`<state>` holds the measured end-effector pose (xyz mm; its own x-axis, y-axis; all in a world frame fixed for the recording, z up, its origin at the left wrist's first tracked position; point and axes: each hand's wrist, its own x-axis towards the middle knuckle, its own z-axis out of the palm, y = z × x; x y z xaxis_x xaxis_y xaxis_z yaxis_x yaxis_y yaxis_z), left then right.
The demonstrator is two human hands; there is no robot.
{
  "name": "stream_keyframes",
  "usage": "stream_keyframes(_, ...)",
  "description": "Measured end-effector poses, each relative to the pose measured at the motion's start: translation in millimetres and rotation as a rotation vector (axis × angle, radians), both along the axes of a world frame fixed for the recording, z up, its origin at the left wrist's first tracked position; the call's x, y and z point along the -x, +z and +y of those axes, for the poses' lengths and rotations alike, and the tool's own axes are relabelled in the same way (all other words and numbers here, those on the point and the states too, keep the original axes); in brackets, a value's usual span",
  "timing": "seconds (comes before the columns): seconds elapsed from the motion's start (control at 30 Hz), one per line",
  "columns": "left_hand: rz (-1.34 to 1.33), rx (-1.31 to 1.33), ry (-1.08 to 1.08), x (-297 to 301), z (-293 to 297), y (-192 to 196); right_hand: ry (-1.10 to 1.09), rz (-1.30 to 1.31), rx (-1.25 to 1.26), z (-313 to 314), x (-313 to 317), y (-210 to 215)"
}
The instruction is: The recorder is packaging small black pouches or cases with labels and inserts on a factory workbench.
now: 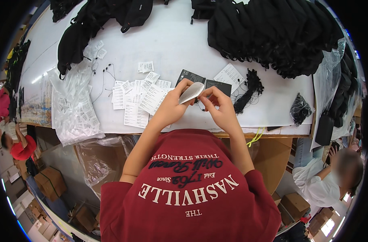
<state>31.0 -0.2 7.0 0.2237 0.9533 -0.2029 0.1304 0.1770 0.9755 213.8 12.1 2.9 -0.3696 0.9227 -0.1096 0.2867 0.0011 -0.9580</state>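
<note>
My left hand [171, 105] is closed round a small stack of white hang tags [191, 93], tilted up above the table's near edge. Close beside it, thumb and fingertips of my right hand [221, 108] are pinched together at the tags' lower right corner. What they grip is too small to make out; a thin dark cord seems to show there. Just beyond the hands lie black tags [219, 85] and a white printed card [229, 76]. Left of my left hand, white printed tags [141, 99] are spread in an overlapping pile. A bunch of black tag strings [249, 90] lies to the right.
Black fabric bags [268, 34] are heaped at the far right, more black bags [129, 14] at the far left. A clear plastic bag of tags [75, 115] hangs over the table's front edge. A bagged black bundle [301, 109] sits right. A person [319, 181] is at the right.
</note>
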Motion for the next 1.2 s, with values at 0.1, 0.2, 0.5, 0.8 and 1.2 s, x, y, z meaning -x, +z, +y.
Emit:
stream_keyframes(0.1,-0.018,0.036,0.003,1,0,3,-0.03,0.1,0.105,0,4,4)
stream_keyframes(0.2,-0.032,-0.006,0.032,-1,-1,0,-0.007,0.087,0.123,-1,6,4)
stream_keyframes(0.5,-0.061,0.034,-0.053,1,2,-10,0.007,0.005,0.141,5,-9,2)
stream_keyframes(0.8,-0.273,0.082,0.149,-11,4,-5,-0.235,0.107,0.155,4,-17,12)
stream_keyframes(1.2,0.044,-0.303,0.223,-11,-9,5,-0.253,-0.018,-0.262,-5,11,20)
